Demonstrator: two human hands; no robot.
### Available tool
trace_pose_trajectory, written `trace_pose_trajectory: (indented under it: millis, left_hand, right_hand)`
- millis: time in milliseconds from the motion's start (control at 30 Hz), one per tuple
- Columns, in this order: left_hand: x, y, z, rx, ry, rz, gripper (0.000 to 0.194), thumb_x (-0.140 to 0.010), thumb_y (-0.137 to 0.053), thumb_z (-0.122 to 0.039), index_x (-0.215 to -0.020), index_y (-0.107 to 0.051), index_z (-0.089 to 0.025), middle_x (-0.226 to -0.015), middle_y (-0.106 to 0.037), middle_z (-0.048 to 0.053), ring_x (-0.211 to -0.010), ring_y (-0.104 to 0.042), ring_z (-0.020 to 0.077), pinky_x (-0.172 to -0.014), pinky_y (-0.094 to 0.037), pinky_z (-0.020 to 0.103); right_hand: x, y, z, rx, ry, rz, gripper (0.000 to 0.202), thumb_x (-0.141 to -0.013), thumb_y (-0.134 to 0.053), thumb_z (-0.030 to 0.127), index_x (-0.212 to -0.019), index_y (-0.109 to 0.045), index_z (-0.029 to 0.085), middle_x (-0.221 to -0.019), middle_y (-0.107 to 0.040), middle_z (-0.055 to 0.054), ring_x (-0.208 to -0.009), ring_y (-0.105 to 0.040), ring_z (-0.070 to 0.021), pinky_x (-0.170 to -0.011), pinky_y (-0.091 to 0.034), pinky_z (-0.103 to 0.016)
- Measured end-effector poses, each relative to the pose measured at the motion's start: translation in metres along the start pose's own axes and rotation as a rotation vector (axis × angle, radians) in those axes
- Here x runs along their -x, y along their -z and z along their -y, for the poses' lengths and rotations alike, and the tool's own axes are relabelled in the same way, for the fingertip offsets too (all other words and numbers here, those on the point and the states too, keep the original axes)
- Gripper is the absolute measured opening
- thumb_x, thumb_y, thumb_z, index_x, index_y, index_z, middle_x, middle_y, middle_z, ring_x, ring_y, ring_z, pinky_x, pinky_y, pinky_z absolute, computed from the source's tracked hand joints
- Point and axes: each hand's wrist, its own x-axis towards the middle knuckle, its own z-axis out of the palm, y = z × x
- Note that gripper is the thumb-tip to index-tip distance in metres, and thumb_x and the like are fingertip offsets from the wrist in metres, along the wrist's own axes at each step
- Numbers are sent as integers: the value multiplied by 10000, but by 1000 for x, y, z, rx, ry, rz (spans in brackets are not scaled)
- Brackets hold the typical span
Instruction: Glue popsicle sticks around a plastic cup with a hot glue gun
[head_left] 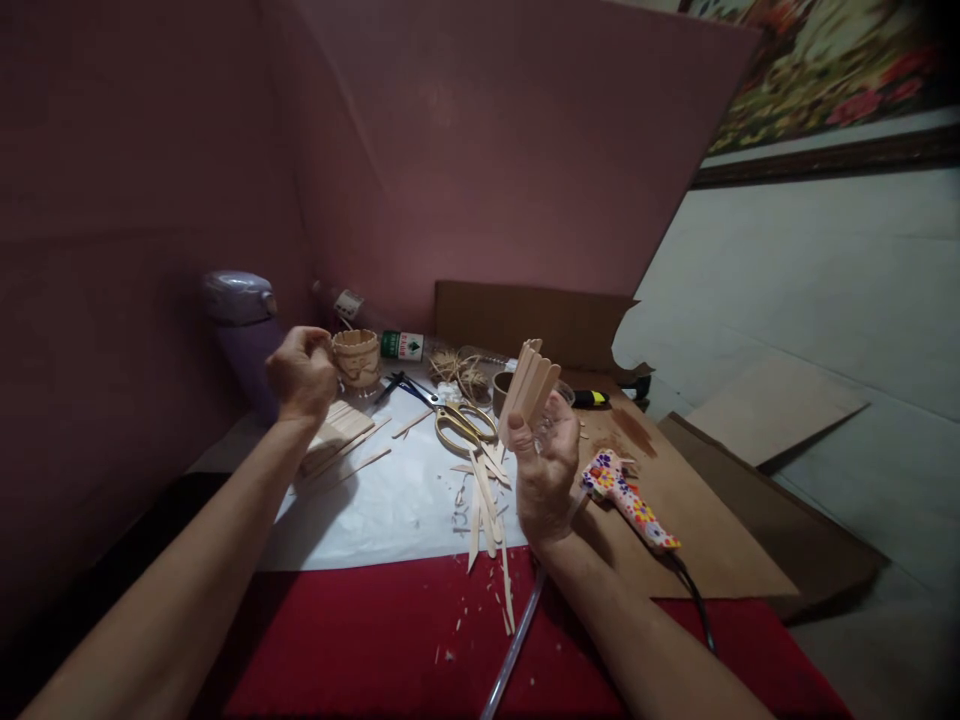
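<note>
My left hand (304, 378) is closed at the left rim of a small cup made of wooden sticks (358, 362); its fingertips are partly hidden. Under that hand lies a stack of flat craft sticks (341, 428). My right hand (549, 470) holds a fanned bundle of craft sticks (532, 385) upright, thumb in front and fingers behind. Gold-handled scissors (465, 428) lie open between the hands. Loose and cut sticks (486, 505) are scattered just left of my right wrist. A flower-patterned glue gun (630, 500) rests to the right of that hand.
A purple bottle (244, 340) stands at the left. Behind are a clear plastic bottle (405, 346) lying down, a raffia bundle (461, 372) and a cardboard strip (525, 315). A cardboard sheet (720, 540) covers the right side. A clear glue stick (514, 645) crosses the red cloth (360, 640).
</note>
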Motion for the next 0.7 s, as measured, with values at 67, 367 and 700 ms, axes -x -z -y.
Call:
trace_pose_trajectory:
  millis: [67, 367, 700]
  left_hand:
    - [3, 0, 0, -34, -42, -34, 264, -768, -468, -131, -956, -653, -126, -974, -678, 108, -945, -631, 235, -840, -471, 329]
    - [-13, -26, 17, -44, -256, 296, 563, -611, -456, -26, -1116, -683, -131, -1222, -657, 119, -1159, -589, 258, -990, -430, 325]
    - [-29, -26, 10, -115, -215, 271, 393, -671, -531, -115, -979, -746, -232, -1092, -697, 56, -943, -639, 230, -771, -455, 278]
  right_hand:
    - [0, -1, -1, 0, -1, 8, 656, -783, -692, 475, -1297, -459, 140, -1241, -596, -158, -1139, -583, -255, -1035, -417, -472]
    - [3, -2, 1, 17, -5, 16, 659, -755, -715, 476, -1281, -482, 154, -1277, -574, -160, -1221, -528, -277, -1050, -401, -482]
    - [4, -3, 3, -20, -31, 36, 676, -739, -730, 461, -1288, -481, 155, -1283, -570, -160, -1246, -511, -286, -1026, -429, -454]
